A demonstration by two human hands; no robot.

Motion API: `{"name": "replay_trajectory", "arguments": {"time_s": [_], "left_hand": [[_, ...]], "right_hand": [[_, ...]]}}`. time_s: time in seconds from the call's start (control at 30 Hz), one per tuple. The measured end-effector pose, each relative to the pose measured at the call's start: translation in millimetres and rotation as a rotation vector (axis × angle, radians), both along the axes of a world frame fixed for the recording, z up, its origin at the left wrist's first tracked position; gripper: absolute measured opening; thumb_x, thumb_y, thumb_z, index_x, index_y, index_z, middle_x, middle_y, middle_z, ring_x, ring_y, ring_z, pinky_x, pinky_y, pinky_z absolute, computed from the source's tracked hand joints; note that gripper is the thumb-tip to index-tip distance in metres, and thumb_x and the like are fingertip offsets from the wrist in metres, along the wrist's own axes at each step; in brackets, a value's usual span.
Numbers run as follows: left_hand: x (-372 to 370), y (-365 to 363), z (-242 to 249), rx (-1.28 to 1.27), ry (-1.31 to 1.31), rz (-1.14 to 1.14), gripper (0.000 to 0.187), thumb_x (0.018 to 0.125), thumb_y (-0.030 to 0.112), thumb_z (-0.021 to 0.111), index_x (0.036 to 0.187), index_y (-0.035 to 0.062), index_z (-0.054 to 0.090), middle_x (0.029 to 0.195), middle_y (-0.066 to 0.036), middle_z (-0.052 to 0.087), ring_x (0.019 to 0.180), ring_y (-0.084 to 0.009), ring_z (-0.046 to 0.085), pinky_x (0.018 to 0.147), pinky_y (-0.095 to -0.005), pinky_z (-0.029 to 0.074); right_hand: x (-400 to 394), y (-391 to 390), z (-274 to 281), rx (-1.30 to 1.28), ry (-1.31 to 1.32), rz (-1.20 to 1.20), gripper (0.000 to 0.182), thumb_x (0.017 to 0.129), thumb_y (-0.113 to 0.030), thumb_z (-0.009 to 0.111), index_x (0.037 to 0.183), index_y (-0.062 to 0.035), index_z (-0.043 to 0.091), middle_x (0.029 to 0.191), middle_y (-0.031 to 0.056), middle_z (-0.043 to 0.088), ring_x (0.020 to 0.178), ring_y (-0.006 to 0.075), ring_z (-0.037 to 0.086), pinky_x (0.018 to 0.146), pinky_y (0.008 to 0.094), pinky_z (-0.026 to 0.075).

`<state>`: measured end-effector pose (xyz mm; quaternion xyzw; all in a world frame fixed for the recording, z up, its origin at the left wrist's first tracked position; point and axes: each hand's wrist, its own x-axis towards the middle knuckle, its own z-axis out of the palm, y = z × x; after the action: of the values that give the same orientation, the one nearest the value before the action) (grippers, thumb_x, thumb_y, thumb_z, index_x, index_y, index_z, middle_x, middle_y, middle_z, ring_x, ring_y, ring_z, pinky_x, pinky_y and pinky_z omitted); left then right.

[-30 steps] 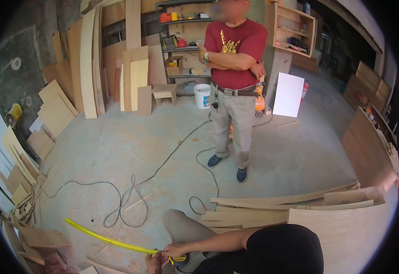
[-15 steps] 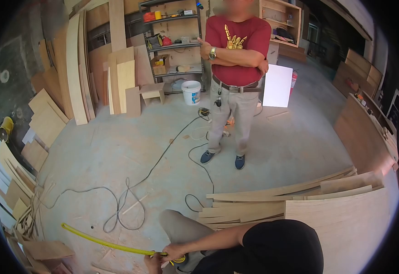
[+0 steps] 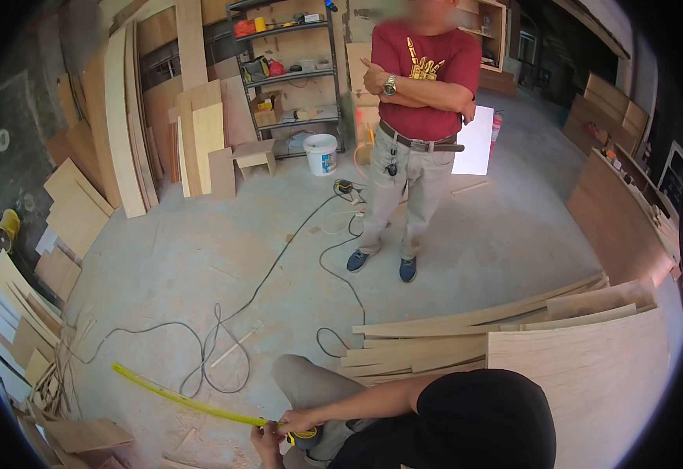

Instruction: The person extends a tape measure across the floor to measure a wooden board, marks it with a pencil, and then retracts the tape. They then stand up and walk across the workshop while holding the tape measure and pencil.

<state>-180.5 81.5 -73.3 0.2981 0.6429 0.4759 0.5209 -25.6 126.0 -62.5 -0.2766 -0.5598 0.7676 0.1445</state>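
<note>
A tape measure (image 3: pixel 304 438) with a black and yellow case is beneath my right hand (image 3: pixel 297 421), whose fingers are closed on it. Its yellow blade (image 3: pixel 189 402) runs out to the left over the floor, with its free end raised toward the far left. My left hand (image 3: pixel 266 444) is closed around the blade close to the case, thumb and fingers together. Both hands are beside my bent knee (image 3: pixel 310 375) in grey trousers. My black sleeve (image 3: pixel 482 414) covers much of the lower right.
A person in a red shirt (image 3: pixel 427 74) stands ahead with arms crossed. A dark cable (image 3: pixel 267 277) loops across the floor. Wood strips and a plywood sheet (image 3: pixel 576 367) lie at right. Boards (image 3: pixel 122 125) lean at left, near a shelf (image 3: pixel 290 78) and a white bucket (image 3: pixel 321 155).
Both hands stay on the tape measure, and more of its case shows now. The blade's free end has shifted slightly up and right. The standing person has shifted slightly right.
</note>
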Motion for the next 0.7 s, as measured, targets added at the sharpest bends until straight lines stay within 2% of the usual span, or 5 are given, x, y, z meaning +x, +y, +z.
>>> {"name": "replay_trajectory", "arguments": {"time_s": [0.1, 0.2, 0.3, 0.5, 0.7], "left_hand": [[6.0, -2.6, 13.9, 0.004, -0.030, 0.005, 0.020, 0.089, 0.020, 0.056, 0.096, 0.0010, 0.054, 0.076, -0.008, 0.060, 0.059, -0.0167, 0.063, 0.046, -0.0275, 0.053], [11.3, -4.5, 16.5, -0.009, -0.069, -0.003, 0.023, 0.092, 0.025, 0.055, 0.093, 0.0024, 0.055, 0.076, -0.007, 0.060, 0.060, -0.0165, 0.064, 0.047, -0.0259, 0.052], [21.2, -11.7, 27.9, -0.016, -0.103, -0.020, 0.025, 0.093, 0.028, 0.055, 0.091, 0.0034, 0.055, 0.077, -0.006, 0.061, 0.061, -0.0156, 0.063, 0.051, -0.0256, 0.052], [38.0, -14.2, 34.8, -0.009, -0.112, 0.001, 0.026, 0.093, 0.029, 0.054, 0.088, 0.0047, 0.056, 0.075, -0.005, 0.061, 0.065, -0.0140, 0.061, 0.057, -0.0272, 0.052], [56.2, -23.4, 30.5, -0.007, -0.152, 0.032, 0.023, 0.093, 0.027, 0.055, 0.088, 0.0050, 0.057, 0.073, -0.004, 0.061, 0.064, -0.0134, 0.061, 0.057, -0.0266, 0.052]], "right_hand": [[6.5, 6.2, -1.4, -0.002, -0.148, 0.020, 0.039, 0.086, -0.036, 0.060, 0.097, 0.0012, 0.068, 0.085, 0.0026, 0.066, 0.076, 0.0107, 0.057, 0.069, 0.0263, 0.046], [10.6, 7.1, 3.5, -0.019, -0.114, 0.001, 0.038, 0.088, -0.032, 0.058, 0.101, 0.0023, 0.067, 0.099, 0.0080, 0.067, 0.083, 0.0147, 0.061, 0.074, 0.0273, 0.048], [26.7, -0.3, 31.1, -0.190, -0.010, 0.001, 0.042, 0.088, -0.035, 0.059, 0.105, 0.0018, 0.067, 0.101, 0.0076, 0.067, 0.085, 0.0145, 0.060, 0.076, 0.0266, 0.047], [37.0, 0.2, 15.9, -0.111, -0.118, 0.012, 0.043, 0.087, -0.039, 0.059, 0.109, -0.0023, 0.066, 0.100, 0.0067, 0.066, 0.084, 0.0129, 0.059, 0.072, 0.0264, 0.047], [47.1, -6.8, -17.0, -0.100, -0.121, 0.006, 0.042, 0.086, -0.041, 0.060, 0.100, -0.0026, 0.068, 0.090, 0.0040, 0.064, 0.078, 0.0115, 0.056, 0.068, 0.0278, 0.045]]}}
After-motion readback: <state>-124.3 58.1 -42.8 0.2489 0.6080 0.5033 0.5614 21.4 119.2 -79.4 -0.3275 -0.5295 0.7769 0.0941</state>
